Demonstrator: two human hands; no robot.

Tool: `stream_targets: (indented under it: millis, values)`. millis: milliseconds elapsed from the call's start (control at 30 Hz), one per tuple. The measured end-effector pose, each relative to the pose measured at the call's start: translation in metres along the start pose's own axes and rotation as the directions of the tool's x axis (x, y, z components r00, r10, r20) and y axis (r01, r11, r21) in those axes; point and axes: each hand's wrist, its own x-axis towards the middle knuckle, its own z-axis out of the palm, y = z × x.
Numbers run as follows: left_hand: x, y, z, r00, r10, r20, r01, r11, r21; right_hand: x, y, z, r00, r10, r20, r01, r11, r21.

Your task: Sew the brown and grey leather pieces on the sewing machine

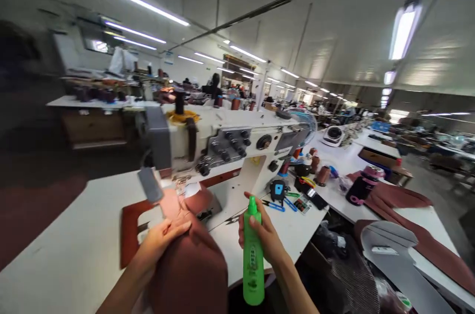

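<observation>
1. A white industrial sewing machine (230,143) sits at the centre of a white table (74,245); every place below is given from this machine.
2. The left hand (163,237) is in front of the machine's needle end. Its fingers are stretched out flat, not gripping, on top of a piece of brown material (189,264).
3. The brown material runs from under the needle end, where a small lamp lights it, down towards the viewer.
4. The right hand (265,237) is in front of the machine's right half, closed around a bright green bottle (253,259), which stands upright, cap up, above the table's near edge.
5. Blue-handled scissors (272,205) lie on the table just right of the machine's base.
6. Further right stands a black bottle with a pink lid (361,185).
</observation>
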Motion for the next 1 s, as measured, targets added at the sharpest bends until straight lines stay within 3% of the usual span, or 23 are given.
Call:
stream_targets:
  millis: [100, 167, 233, 300, 433, 600, 733, 1000]
  values:
    - [-0.007, 0.008, 0.004, 1.000, -0.018, 0.001, 0.018, 0.995, -0.095, 0.009, 0.014, 0.013, 0.990, 0.117, 0.081, -0.106, 0.986, -0.127]
    - [-0.009, 0.013, 0.005, 1.000, -0.018, 0.004, 0.019, 0.993, -0.114, 0.017, 0.024, 0.021, 0.980, 0.172, 0.101, -0.123, 0.920, -0.372]
    - [-0.011, 0.016, 0.006, 0.999, -0.025, 0.028, 0.028, 0.991, -0.129, 0.025, 0.033, 0.027, 0.987, 0.110, 0.113, -0.006, 0.743, -0.670]
    - [-0.013, 0.016, 0.006, 1.000, -0.020, 0.022, 0.023, 0.992, -0.125, 0.032, 0.042, 0.032, 0.986, 0.013, 0.165, 0.135, 0.517, -0.845]
    - [-0.014, 0.015, 0.004, 1.000, 0.016, -0.021, -0.017, 0.998, -0.059, 0.040, 0.054, 0.042, 0.972, 0.039, 0.232, 0.210, 0.306, -0.929]
    - [-0.015, 0.016, 0.003, 0.998, 0.035, -0.052, -0.034, 0.999, 0.027, 0.042, 0.064, 0.049, 0.975, 0.052, 0.218, 0.214, 0.076, -0.974]
    - [-0.018, 0.017, 0.003, 0.998, 0.037, -0.054, -0.035, 0.999, 0.035, 0.042, 0.071, 0.048, 0.978, 0.014, 0.207, 0.207, -0.001, -0.978]
    - [-0.019, 0.021, 0.004, 0.997, 0.053, -0.057, -0.050, 0.998, 0.048, 0.048, 0.074, 0.052, 0.969, -0.040, 0.244, 0.243, -0.026, -0.970]
